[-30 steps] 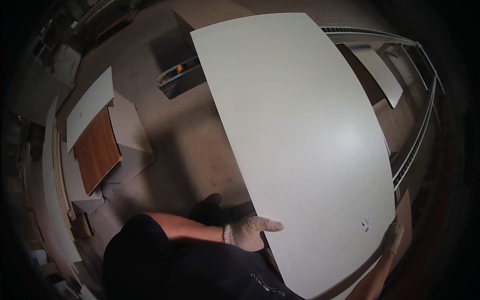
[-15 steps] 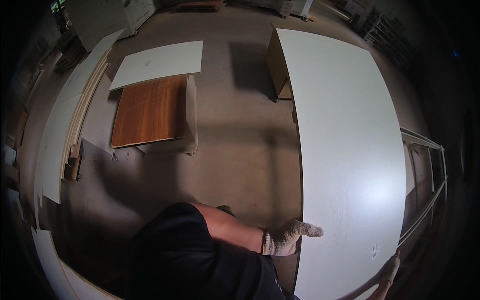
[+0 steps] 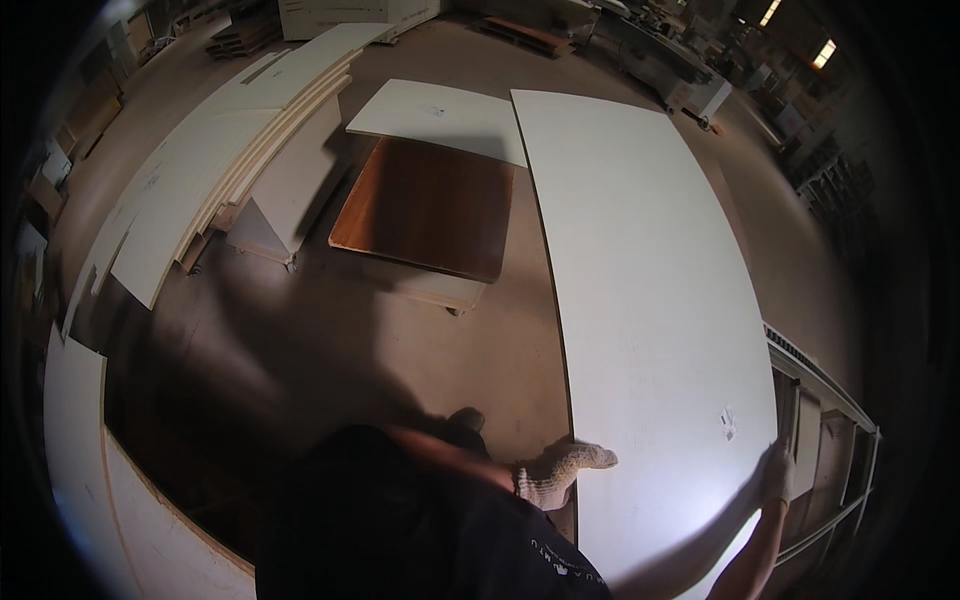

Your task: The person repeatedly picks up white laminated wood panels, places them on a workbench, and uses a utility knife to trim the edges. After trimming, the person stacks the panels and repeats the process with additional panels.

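A long, wide white panel [image 3: 645, 280] stretches away in front of me, held between my two hands. My left hand [image 3: 568, 472], in a knitted work glove, is closed on the panel's left edge, its thumb lying on the top face. On the opposite edge, my right hand [image 3: 776, 476] grips the panel too; its fingers are mostly hidden beyond the edge. The panel's far left corner overlaps the end of a smaller white board [image 3: 435, 112], which lies on a brown wood-grain board [image 3: 425, 210] over a low wheeled stand.
On the left, long pale panels [image 3: 215, 150] lie stacked. More pale board [image 3: 75, 430] stands at the lower left. A metal frame [image 3: 825, 385] is just right of my panel. Machinery [image 3: 650, 55] and a flat pallet [image 3: 525, 35] are at the back.
The view has turned right. The white panel has shifted left against the brown board, its far corner now over the small white board. Both hands keep their grip.
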Demonstrator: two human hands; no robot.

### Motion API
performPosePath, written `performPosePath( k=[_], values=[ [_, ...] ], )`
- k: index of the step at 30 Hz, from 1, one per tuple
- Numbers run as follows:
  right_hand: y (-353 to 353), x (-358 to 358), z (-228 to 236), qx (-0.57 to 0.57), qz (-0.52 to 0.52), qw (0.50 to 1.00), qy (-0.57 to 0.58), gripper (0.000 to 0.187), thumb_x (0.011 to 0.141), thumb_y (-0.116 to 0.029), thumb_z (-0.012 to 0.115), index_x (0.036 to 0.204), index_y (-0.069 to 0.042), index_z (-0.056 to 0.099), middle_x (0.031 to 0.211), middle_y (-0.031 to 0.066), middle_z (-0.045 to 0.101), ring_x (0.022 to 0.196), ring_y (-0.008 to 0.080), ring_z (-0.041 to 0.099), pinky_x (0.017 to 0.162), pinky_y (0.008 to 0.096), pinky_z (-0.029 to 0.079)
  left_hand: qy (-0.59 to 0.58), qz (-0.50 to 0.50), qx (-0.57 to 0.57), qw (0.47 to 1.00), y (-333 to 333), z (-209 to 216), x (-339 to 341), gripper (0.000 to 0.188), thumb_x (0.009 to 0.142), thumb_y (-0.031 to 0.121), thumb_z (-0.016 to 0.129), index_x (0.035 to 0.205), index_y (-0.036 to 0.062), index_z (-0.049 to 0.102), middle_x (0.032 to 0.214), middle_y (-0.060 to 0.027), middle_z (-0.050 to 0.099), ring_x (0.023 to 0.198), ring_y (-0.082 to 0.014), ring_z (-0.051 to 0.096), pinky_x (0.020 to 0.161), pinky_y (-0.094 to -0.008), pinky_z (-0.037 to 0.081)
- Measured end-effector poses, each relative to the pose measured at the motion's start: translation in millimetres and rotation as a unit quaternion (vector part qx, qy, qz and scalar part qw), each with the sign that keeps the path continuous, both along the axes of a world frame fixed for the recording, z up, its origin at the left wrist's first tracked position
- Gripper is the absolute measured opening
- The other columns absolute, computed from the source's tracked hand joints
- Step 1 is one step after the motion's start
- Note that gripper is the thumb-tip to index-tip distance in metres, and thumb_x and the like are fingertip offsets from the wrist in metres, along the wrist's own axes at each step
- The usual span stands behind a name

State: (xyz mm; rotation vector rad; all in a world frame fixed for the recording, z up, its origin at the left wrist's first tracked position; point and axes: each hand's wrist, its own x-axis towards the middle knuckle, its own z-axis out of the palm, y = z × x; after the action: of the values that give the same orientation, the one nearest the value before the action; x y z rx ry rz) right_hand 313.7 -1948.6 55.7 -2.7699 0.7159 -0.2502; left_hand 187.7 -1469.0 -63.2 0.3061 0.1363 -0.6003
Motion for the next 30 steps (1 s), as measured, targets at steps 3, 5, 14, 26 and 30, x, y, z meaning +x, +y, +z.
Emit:
performPosePath(
  k=[3, 5, 14, 26, 30],
  values=[
    [85, 14, 31, -0.011, 0.014, 0.999, 0.038, 0.081, 0.111, -0.06, 0.03, 0.1, 0.01, 0.068, 0.07, 0.019, 0.059, 0.068, 0.0265, 0.054, 0.064, 0.0499, 0.044, 0.002, 0.123, 0.078, 0.989, 42, -9, -23, 0.02, 0.09, 0.016, 0.074, 0.101, 0.0002, 0.074, 0.102, -0.0126, 0.075, 0.098, -0.0234, 0.073, 0.09, -0.0358, 0.058],
    [139, 18, 43, -0.116, 0.156, 0.981, 0.006, 0.058, 0.113, -0.042, 0.033, 0.122, 0.006, 0.066, 0.082, 0.0256, 0.066, 0.075, 0.0332, 0.063, 0.067, 0.0525, 0.05, -0.032, 0.175, 0.11, 0.978, 82, -16, -28, 0.02, 0.087, 0.012, 0.075, 0.103, 0.001, 0.07, 0.104, -0.0125, 0.074, 0.101, -0.0244, 0.071, 0.092, -0.0393, 0.057],
    [356, 126, 75, -0.321, 0.304, 0.896, 0.045, 0.041, 0.11, -0.023, 0.045, 0.136, 0.006, 0.058, 0.119, 0.0316, 0.067, 0.11, 0.047, 0.066, 0.09, 0.052, 0.055, 0.029, 0.207, -0.064, 0.976, 329, -17, 10, 0.017, 0.089, 0.014, 0.068, 0.1, 0.0005, 0.069, 0.1, -0.0118, 0.073, 0.098, -0.0267, 0.071, 0.093, -0.0417, 0.056],
    [516, 185, -8, -0.211, 0.307, 0.928, -0.014, 0.067, 0.111, -0.046, 0.041, 0.091, 0.011, 0.071, 0.09, 0.0373, 0.068, 0.092, 0.0535, 0.067, 0.078, 0.0591, 0.049, 0.065, 0.327, 0.053, 0.941, 541, -3, 67, 0.008, 0.09, 0.012, 0.065, 0.093, 0.0052, 0.068, 0.095, -0.0064, 0.069, 0.094, -0.0203, 0.066, 0.089, -0.0354, 0.053],
    [603, 221, -36, -0.131, 0.235, 0.963, 0.012, 0.071, 0.109, -0.051, 0.041, 0.093, 0.012, 0.071, 0.09, 0.0376, 0.069, 0.095, 0.0536, 0.068, 0.08, 0.0588, 0.049, 0.053, 0.362, 0.118, 0.923, 590, -25, 134, 0.007, 0.089, 0.012, 0.067, 0.092, 0.0054, 0.068, 0.094, -0.0062, 0.069, 0.095, -0.0197, 0.066, 0.088, -0.0341, 0.053]
  ],
)
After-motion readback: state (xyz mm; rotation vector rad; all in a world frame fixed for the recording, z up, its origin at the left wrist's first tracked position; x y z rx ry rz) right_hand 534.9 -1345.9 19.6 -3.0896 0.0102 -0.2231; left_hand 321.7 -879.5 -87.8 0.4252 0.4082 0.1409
